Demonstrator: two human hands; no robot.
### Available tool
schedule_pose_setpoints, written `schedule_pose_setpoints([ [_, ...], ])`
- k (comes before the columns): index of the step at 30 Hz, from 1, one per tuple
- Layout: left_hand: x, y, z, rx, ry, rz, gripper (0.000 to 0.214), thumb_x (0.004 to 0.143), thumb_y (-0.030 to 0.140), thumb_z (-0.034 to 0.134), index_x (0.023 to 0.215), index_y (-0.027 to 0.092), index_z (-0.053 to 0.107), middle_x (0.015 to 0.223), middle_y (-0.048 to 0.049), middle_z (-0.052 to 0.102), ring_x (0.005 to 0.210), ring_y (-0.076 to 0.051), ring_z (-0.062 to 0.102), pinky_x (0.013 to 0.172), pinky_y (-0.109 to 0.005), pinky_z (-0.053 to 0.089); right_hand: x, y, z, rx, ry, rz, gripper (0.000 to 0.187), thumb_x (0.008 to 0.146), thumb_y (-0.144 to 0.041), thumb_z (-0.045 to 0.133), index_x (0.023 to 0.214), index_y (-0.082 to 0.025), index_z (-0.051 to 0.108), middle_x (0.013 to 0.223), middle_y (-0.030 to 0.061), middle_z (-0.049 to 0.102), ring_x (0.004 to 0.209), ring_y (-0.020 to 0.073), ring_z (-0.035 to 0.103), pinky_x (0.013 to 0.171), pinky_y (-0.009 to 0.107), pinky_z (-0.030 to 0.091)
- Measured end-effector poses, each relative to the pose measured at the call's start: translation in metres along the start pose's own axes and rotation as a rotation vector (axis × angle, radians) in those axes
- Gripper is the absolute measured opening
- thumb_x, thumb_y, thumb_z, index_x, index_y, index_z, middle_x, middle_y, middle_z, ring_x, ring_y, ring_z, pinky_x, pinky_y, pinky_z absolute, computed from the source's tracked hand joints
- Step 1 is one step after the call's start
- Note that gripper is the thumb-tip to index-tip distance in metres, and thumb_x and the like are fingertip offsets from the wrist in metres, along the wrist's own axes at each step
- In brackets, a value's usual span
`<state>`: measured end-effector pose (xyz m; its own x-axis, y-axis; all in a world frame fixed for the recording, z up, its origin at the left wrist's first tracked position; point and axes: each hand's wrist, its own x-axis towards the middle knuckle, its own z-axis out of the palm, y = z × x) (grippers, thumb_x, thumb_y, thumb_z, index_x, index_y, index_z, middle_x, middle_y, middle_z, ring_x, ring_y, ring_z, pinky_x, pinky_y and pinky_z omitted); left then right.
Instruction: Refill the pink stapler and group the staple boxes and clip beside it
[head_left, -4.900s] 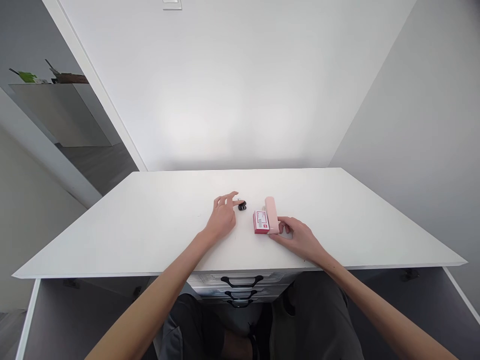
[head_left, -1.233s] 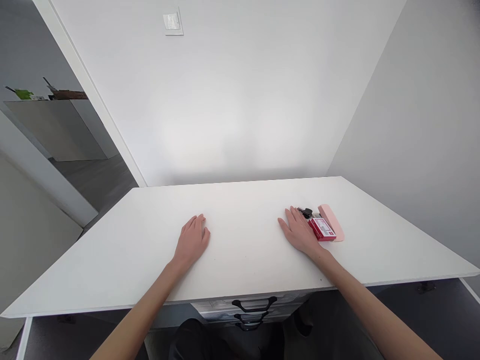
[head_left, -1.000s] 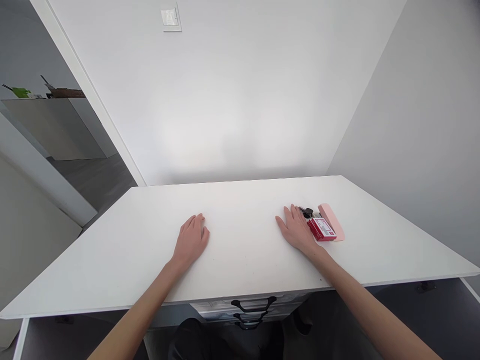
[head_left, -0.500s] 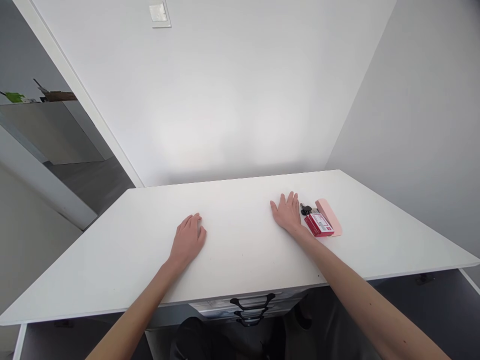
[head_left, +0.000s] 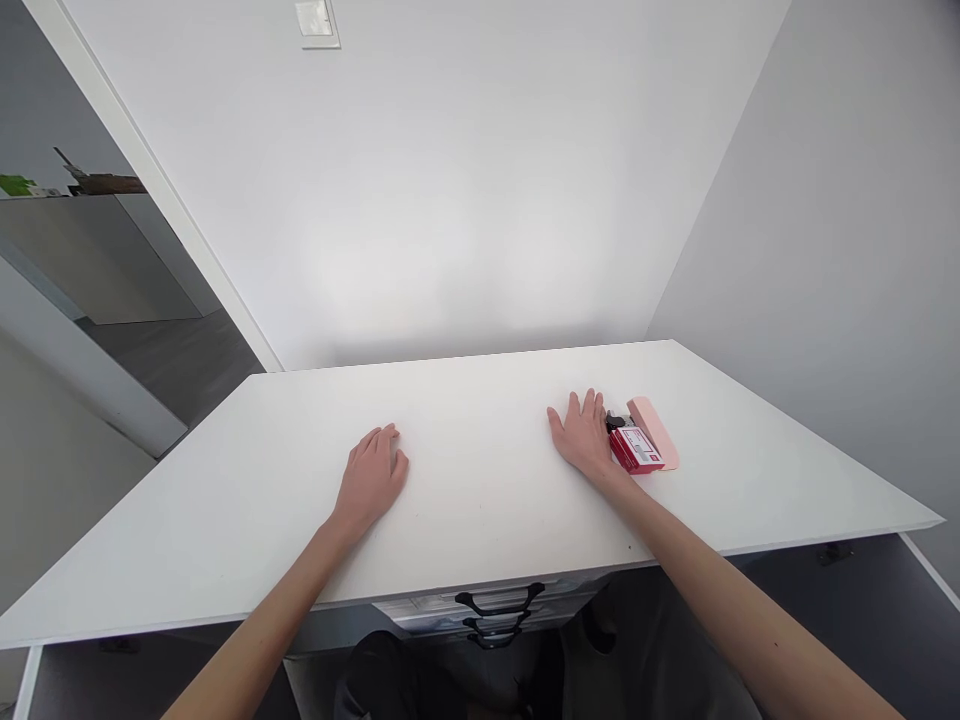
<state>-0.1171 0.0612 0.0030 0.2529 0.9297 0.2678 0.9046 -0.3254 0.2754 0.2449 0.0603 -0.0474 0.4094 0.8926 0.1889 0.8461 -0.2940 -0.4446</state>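
My left hand (head_left: 370, 474) rests on the white tabletop (head_left: 472, 450), its fingers loosely bent and nothing seen in them. Spread fingers show on my right hand (head_left: 583, 437), which lies palm down on the right part of the top. Close against its outer side are dark keys (head_left: 616, 423), partly covered by the hand. Red and white small boxes (head_left: 637, 450), stacked, sit just right of the wrist. Along their far right side lies a pink flat case or card (head_left: 654, 433), with a raised edge.
A pale wall (head_left: 480, 200) rises behind the table, with a light switch (head_left: 316, 20) high up. Drawers with black handles (head_left: 501, 604) are under the front edge. At left a doorway shows a cabinet (head_left: 105, 260) in another room.
My right hand has slid slightly right, nearer the boxes, and now hides more of the keys. My left hand stays about where it was on the table.
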Motion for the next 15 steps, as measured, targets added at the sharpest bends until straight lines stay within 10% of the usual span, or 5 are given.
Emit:
schedule_pose_setpoints([
  [15, 0.000, -0.006, 0.003, 0.021, 0.011, 0.012, 0.043, 0.098, 0.031, 0.034, 0.132, 0.013, 0.054, 0.148, -0.0147, 0.057, 0.146, -0.031, 0.041, 0.119, -0.052, 0.035, -0.028, 0.002, -0.019, 0.037, -0.171, -0.311, 0.068, 0.105, -0.050, 0.028, 0.156, -0.005, 0.038, 0.167, 0.0172, 0.032, 0.157, 0.0287, 0.022, 0.126, 0.045, 0.025],
])
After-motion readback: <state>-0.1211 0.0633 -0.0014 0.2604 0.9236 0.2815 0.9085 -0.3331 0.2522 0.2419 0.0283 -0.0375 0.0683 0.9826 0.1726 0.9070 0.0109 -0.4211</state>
